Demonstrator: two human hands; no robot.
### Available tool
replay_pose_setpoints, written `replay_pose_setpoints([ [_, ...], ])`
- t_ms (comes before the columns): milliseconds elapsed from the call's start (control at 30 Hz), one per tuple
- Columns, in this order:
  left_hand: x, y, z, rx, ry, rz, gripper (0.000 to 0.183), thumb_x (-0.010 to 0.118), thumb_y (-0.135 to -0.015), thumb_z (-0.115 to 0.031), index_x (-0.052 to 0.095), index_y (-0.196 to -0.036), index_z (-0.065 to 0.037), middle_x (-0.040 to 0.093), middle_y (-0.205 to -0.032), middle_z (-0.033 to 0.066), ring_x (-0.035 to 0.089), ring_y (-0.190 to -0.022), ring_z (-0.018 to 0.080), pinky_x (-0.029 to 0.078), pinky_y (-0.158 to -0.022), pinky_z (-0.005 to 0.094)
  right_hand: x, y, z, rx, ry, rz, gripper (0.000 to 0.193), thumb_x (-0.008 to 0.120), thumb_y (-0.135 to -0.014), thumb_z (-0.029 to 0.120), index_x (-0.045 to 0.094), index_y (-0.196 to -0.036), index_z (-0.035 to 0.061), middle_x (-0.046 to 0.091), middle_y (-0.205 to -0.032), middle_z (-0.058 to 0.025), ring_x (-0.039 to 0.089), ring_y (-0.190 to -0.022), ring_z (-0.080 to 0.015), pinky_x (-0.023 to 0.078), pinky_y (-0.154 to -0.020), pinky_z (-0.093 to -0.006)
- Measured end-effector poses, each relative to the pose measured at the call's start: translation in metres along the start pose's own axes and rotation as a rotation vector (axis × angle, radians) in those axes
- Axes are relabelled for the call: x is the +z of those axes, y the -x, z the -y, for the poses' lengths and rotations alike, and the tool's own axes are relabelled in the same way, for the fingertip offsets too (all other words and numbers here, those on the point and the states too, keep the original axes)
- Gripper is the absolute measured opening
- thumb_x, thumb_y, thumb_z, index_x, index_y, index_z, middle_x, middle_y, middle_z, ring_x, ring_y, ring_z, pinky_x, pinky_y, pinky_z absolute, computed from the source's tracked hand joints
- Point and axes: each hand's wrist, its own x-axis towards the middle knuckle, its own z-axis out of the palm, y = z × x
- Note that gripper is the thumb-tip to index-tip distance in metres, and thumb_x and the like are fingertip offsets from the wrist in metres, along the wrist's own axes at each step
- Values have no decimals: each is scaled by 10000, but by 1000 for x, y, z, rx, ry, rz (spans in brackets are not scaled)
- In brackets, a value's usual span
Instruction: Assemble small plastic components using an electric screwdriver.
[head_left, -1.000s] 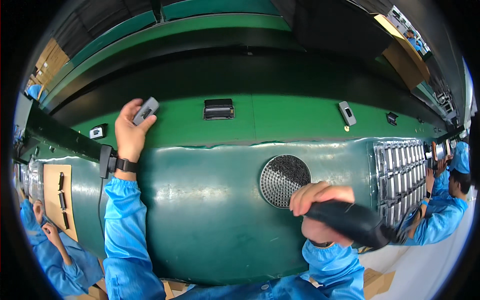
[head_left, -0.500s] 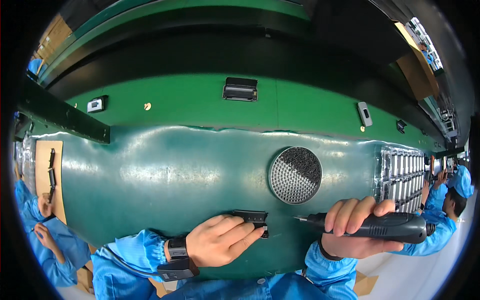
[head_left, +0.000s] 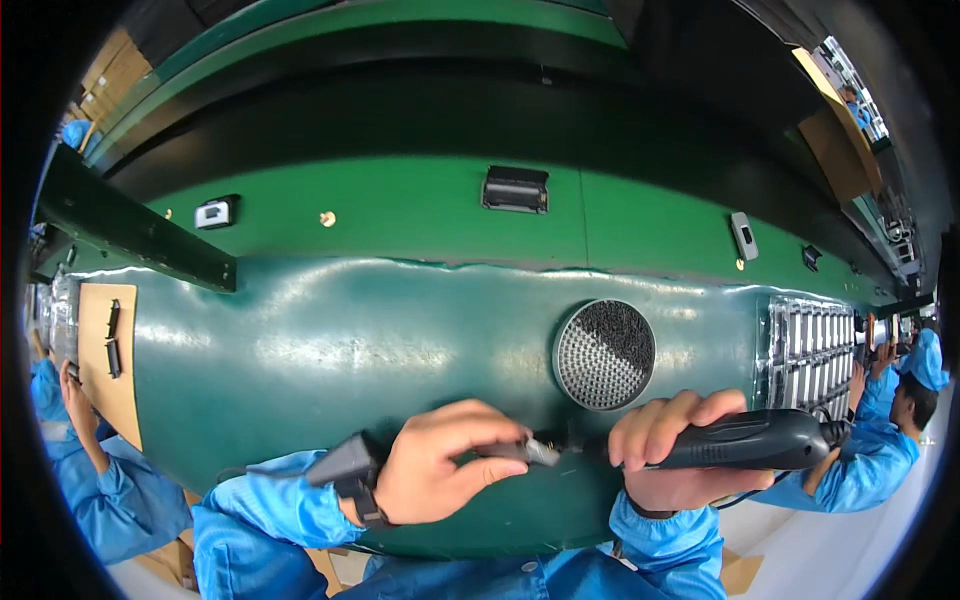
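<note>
Two bare hands are working close together over the near middle of the dark green, glossy mat (head_left: 330, 350). The left hand (head_left: 435, 468) is pinching a small grey-and-black part (head_left: 541, 453) between thumb and fingertips, and that part is lying just left of the right hand (head_left: 655, 445), whose fingers are wrapping firmly around a black, pen-shaped powered driver (head_left: 775, 440). The driver's tip is pointing left toward the part but is blurring, so I cannot tell whether it is touching.

The likeliest trouble is a slip: with the part hanging out beyond the fingertips and nothing visibly bracing it, a hard push or twist could be turning it askew, scratching it or catching the left fingers. A poorly lined-up tip could also be skating off sideways. On the far side, a round, silver-rimmed metal dish (head_left: 585, 368) is sitting near the right hand, with tiny black pieces (head_left: 622, 325) heaping toward its far right; a careless knuckle could be knocking it and scattering them across the mat.
</note>
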Motion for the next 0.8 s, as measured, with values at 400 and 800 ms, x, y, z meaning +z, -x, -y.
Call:
replay_pose_setpoints([
  [400, 13, -7, -19, -117, 835, 87, 554, 731, -946, -40, 498, -1432, 89, 701, -1178, 119, 665, -1082, 150, 558, -905, 298, 19, 28, 2, 315, 283, 75, 401, 738, -921, 120, 554, -1239, -41, 695, -937, -164, 709, -752, -203, 591, -682, -329],
  [800, 17, -5, -37, 81, 29, 140, 561, 557, -1040, -18, 368, -1568, 11, 539, -1219, 113, 576, -1046, 165, 493, -897, 291, 8, 32, 0, 434, 351, 69, 314, 822, -871, 203, 655, -1030, -11, 698, -820, -70, 652, -714, -148, 526, -649, -326],
])
